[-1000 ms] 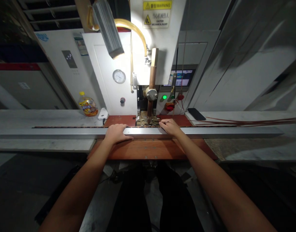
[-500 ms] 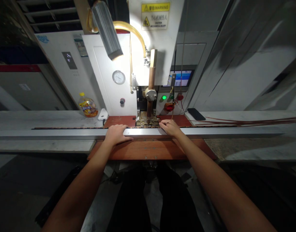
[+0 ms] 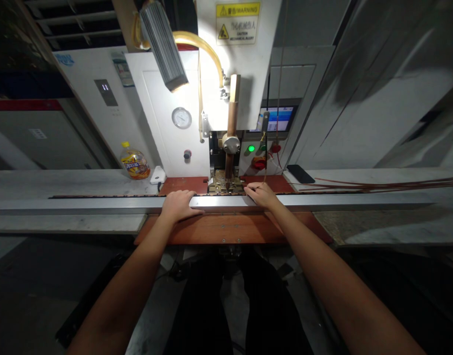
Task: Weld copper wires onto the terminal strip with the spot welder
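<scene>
one long, smooth metal bar (image 3: 222, 201) crosses a red-brown board (image 3: 207, 230), before one copper-coloured rod (image 3: 232, 118). the left hand (image 3: 177, 204) clamps the bar, thumb in front; the right hand (image 3: 262, 195) bends over it, whether gripping i can't tell. between the two, its edge runs uncovered.
</scene>
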`<control>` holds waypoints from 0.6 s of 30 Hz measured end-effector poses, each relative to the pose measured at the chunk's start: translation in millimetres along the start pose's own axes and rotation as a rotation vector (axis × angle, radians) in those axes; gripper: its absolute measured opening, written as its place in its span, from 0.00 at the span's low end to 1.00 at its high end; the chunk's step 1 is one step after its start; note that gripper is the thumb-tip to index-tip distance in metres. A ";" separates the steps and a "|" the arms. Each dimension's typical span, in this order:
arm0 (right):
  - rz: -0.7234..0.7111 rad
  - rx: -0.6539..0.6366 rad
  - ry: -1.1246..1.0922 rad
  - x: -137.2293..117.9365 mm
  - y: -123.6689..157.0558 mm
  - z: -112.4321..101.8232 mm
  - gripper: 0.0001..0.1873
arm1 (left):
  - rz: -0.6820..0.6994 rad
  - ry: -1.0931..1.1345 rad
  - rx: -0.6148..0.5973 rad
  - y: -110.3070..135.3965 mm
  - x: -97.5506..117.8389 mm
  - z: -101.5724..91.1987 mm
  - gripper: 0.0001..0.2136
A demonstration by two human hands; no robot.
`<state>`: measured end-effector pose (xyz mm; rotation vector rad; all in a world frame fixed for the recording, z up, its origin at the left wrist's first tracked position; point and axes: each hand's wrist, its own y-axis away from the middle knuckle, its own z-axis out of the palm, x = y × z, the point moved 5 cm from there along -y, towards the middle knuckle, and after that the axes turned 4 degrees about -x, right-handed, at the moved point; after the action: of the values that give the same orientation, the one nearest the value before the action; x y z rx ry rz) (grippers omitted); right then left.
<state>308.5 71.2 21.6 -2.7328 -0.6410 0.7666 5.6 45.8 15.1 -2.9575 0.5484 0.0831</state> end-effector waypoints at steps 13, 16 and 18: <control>-0.042 0.050 -0.011 5.4 1.6 -1.1 0.20 | 0.003 -0.023 0.047 -0.4 3.7 0.7 0.36; -0.045 0.049 -0.016 5.6 2.4 -2.3 0.19 | 0.002 -0.007 0.051 -0.8 4.0 1.2 0.35; -0.055 0.047 -0.018 5.3 2.8 -2.9 0.20 | 0.004 -0.007 0.053 -1.1 4.2 1.5 0.35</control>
<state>315.1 71.0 20.8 -2.6572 -0.6908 0.7846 9.9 45.5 13.4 -2.9036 0.5467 0.0786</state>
